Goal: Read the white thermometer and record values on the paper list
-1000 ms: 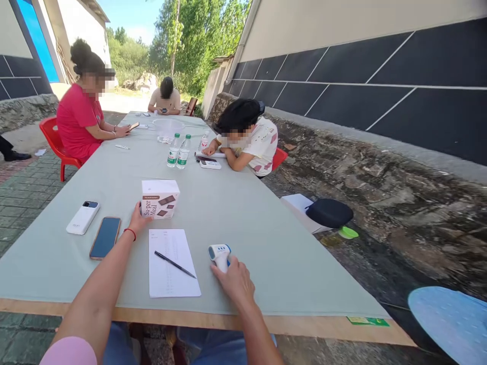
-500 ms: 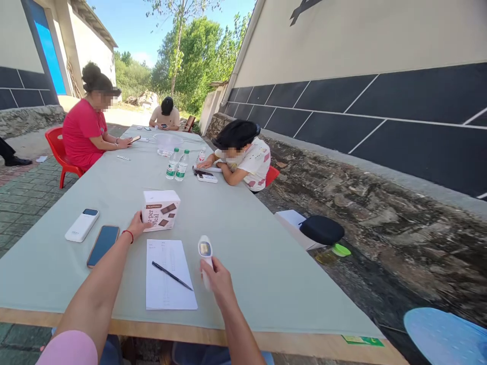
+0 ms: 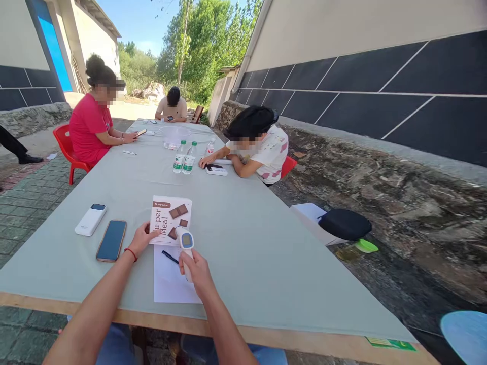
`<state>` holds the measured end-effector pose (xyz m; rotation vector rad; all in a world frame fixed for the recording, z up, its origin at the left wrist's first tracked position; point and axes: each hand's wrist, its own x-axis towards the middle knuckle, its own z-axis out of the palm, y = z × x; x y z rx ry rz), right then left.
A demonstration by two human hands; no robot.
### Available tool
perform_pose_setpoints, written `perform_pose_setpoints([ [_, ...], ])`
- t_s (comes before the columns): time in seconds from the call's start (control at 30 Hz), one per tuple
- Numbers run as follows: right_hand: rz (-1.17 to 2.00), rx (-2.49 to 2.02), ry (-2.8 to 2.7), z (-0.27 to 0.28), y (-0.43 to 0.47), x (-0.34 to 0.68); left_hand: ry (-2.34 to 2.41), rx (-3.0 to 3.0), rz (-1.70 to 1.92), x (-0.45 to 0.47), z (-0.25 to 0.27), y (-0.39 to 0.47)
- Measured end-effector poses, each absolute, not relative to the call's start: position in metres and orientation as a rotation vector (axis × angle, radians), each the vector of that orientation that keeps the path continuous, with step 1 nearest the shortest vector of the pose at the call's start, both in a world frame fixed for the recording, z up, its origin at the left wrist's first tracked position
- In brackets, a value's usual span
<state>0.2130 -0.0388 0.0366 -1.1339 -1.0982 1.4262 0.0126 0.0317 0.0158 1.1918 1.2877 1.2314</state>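
My left hand (image 3: 141,239), a red string on its wrist, grips the lower left edge of a white box (image 3: 182,204) with chocolate pieces printed on its front. My right hand (image 3: 199,272) is wrapped around the handle of a white infrared thermometer (image 3: 186,241). The thermometer's head is in front of the box's lower right part, its small screen facing me. Whether it touches the box I cannot tell. Below both lies a sheet of paper (image 3: 172,285) with a black pen (image 3: 169,257) on it, partly hidden by the box and my right hand.
Left of the box lie a phone (image 3: 111,240) and a white power bank (image 3: 91,220). Two water bottles (image 3: 189,158) stand farther up the table (image 3: 258,243). Three people sit around it, one at the right (image 3: 272,154). A black case (image 3: 344,224) is beyond the right edge.
The box has come closer to me and now covers the paper's upper part, its front turned toward me. The thermometer has moved left and up to the box. The camera view has shifted slightly.
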Motion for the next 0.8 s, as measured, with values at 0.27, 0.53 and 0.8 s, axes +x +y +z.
perform_pose_setpoints([
  [0.27,1.461,-1.171,-1.024,0.022,-0.038,0.202,1.347,1.357,1.243,0.015,0.009,0.027],
  [0.53,1.436,-1.177,-0.980,0.017,-0.037,0.191,1.392,1.382,1.228,0.015,0.010,0.025],
  [0.8,1.432,-1.191,-0.953,0.019,-0.041,0.186,1.401,1.426,1.195,0.015,0.011,0.026],
])
